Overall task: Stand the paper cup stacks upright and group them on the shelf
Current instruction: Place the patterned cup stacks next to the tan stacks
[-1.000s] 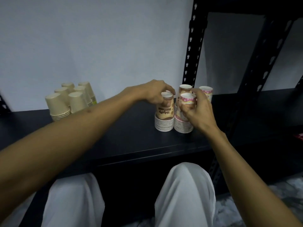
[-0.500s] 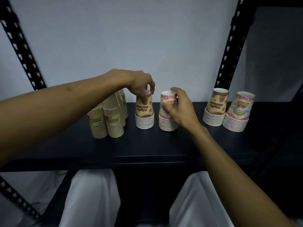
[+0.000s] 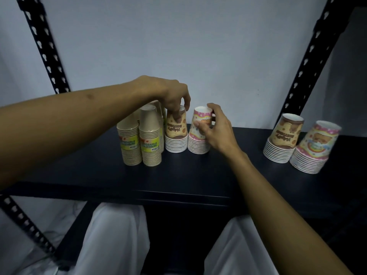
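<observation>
Several stacks of paper cups stand rim-down on the black shelf (image 3: 198, 175). My left hand (image 3: 170, 96) reaches from above and pinches the top of a brown bear-print stack (image 3: 176, 133). Beside it, my right hand (image 3: 216, 128) grips the upper part of a pink-print stack (image 3: 198, 141). To their left stands a group of plain tan stacks (image 3: 139, 143) with yellow-green labels, touching the brown stack. At the far right stand another brown stack (image 3: 284, 141) and another pink stack (image 3: 313, 149), close together.
Black perforated uprights rise at the left (image 3: 45, 48) and right (image 3: 309, 56) of the shelf against a pale wall. Bare shelf lies between the middle stacks and the right pair. My knees in white cloth (image 3: 117, 239) show below the shelf's front edge.
Both hands have slid the brown and pink stacks leftward, away from the other printed pair, up against the tan stacks. My view has swung to the left.
</observation>
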